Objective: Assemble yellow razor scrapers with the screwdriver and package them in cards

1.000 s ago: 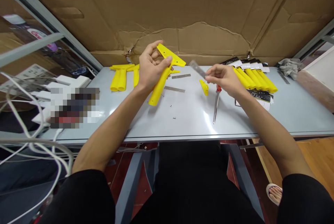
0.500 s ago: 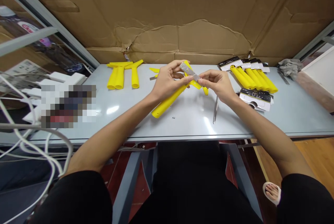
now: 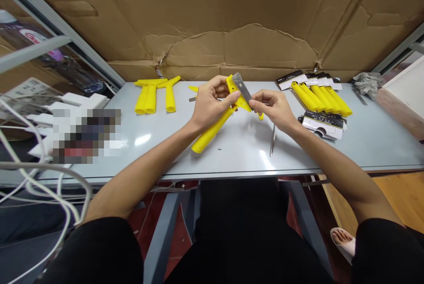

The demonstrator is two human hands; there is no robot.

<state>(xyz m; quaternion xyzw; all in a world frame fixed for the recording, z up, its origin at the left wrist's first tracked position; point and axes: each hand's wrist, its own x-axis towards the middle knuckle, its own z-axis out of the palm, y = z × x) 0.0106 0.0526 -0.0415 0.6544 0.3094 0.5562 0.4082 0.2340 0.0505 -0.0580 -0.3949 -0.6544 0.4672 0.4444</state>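
My left hand (image 3: 209,100) grips a yellow plastic scraper (image 3: 212,128) by the neck under its T-shaped head, with the handle slanting down toward me above the grey table (image 3: 165,142). Against that head my right hand (image 3: 272,106) pinches a thin metal blade (image 3: 241,87). A small yellow clamp piece (image 3: 261,116) shows just under my right fingers. A screwdriver (image 3: 272,139) with a red handle lies on the table below my right hand.
Three bare yellow scrapers (image 3: 152,94) lie at the back left. Several packaged yellow scrapers (image 3: 319,98) with black cards lie at the back right, beside a grey cloth (image 3: 366,83). A tiny screw (image 3: 218,148) lies near the handle tip. Cardboard (image 3: 232,14) backs the table; white cables (image 3: 36,178) hang left.
My hands came together: the left lowered the scraper toward the middle and the right brought the blade from the right onto the scraper's head, then tilted it more upright.
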